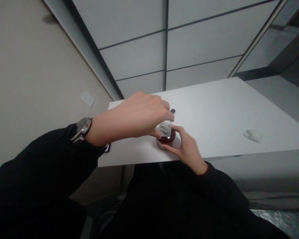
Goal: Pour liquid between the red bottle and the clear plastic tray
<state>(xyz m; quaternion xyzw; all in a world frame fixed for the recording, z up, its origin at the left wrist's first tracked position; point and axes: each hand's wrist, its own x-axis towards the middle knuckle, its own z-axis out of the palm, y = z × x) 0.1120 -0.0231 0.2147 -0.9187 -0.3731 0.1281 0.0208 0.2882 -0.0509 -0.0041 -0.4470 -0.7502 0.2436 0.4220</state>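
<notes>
Container (168, 139) with the dark red colour sits close to the near edge of the surface (214, 109), just left of its middle, and from my end of the feed both hands are busy right there. Right hand (190, 146) is clamped round the container, thumb on the near side and index finger round the far side, which I'd guess is to stop it sliding or tipping. Left hand (146, 114) comes over from above, thumb and fingers closed on a clear patterned piece (165, 128) at the top of it. Can't tell if that's a separate bit or part of the same thing, the knuckles hide too much. Holding low with one and high with the other looks sensible to me, since you'd get decent control of both ends. A small dark round thing (173, 111) pokes out past the left fingers, no idea whether they touch it. The whitish crumpled thing (253, 135) lies well off to the right, probably so it's out of the way of the elbows.
</notes>
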